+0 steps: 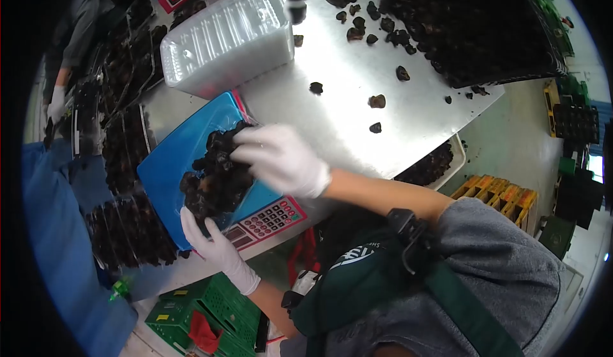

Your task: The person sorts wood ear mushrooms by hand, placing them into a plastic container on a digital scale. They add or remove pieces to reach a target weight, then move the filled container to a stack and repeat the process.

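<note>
Dark, wrinkled wood ear mushrooms [220, 181] are heaped in a clear plastic tray [239, 211] on the blue platform of a weighing scale [167, 177]. My right hand [281, 159], in a white glove, reaches over the far side of the heap with bent fingers closed on the mushrooms; the fingertips are slightly blurred and partly hidden. Gloved in white too, my left hand [220, 251] grips the tray's near left edge between thumb and fingers. The scale's keypad [268, 220] faces me.
A stack of clear trays [230, 44] stands behind the scale. Loose mushrooms [377, 101] dot the metal table [345, 133], with a large crate [562, 63] of them at back right. Filled packs [128, 229] lie left. A co-worker's gloved hand [56, 105] is at far left; green crates [185, 322] stand below.
</note>
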Demonstrator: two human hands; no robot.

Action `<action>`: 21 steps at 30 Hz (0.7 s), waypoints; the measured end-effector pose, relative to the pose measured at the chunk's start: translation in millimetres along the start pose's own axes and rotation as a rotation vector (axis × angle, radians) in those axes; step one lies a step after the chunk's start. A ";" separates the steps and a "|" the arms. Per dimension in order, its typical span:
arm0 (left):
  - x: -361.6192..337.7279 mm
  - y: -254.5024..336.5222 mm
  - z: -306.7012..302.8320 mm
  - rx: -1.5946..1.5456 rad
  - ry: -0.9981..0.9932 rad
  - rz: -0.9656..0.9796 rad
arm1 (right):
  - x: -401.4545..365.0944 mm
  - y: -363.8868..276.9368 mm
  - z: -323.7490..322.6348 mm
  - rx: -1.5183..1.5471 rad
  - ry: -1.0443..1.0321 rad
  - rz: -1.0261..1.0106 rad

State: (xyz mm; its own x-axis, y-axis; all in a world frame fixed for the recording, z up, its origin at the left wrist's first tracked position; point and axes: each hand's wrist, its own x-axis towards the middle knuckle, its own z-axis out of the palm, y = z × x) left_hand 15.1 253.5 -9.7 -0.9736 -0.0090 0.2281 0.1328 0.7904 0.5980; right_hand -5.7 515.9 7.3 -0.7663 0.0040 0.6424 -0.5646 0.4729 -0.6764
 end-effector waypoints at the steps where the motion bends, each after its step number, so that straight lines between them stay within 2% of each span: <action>1: -0.5 2.5 -2.4 0.016 0.025 0.022 | -15.7 12.2 -15.1 -0.125 0.043 0.095; 2: -0.2 6.7 -5.4 0.032 0.049 0.045 | -35.7 21.5 -35.7 -0.344 0.097 0.071; 4: 2.1 9.9 -10.9 0.018 0.093 0.055 | -91.9 58.8 -69.4 -0.535 0.087 0.196; 6: 0.6 8.0 -22.9 -0.021 0.135 0.015 | -105.4 69.3 -98.2 -0.858 0.190 0.540; 8: 1.0 18.8 -32.1 -0.165 0.225 -0.109 | -133.5 100.4 -144.0 -0.815 0.034 0.662; 10: 3.2 25.0 -41.4 -0.125 0.331 -0.086 | -142.4 105.1 -175.5 -0.733 0.134 0.603; 12: 4.0 43.2 -50.9 -0.133 0.426 -0.166 | -147.1 95.3 -186.0 -0.757 0.110 0.634; 13: 1.9 36.2 -55.6 -0.155 0.448 -0.141 | -147.2 88.5 -185.1 -0.769 0.102 0.647; 16: -8.1 24.9 -53.7 -0.202 0.501 -0.135 | -147.3 67.7 -149.1 -0.792 -0.060 0.619; 18: -19.0 31.2 -56.8 -0.183 0.531 -0.133 | -160.3 84.3 -133.8 -0.902 -0.383 0.523; 19: -25.5 35.4 -58.4 -0.178 0.552 -0.143 | -152.4 92.1 -124.0 -0.790 -0.254 0.511; 21: -42.1 46.4 -61.4 -0.176 0.627 -0.178 | -124.3 122.8 -106.9 -0.762 -0.267 0.362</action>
State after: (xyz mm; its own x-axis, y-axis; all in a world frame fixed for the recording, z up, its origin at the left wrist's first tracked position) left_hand 73.6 252.9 55.6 -0.6986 -0.5258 0.4853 0.0603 0.6325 0.7722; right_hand 53.0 667.7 -117.0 -0.9583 0.1062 0.2654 0.0111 0.9415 -0.3368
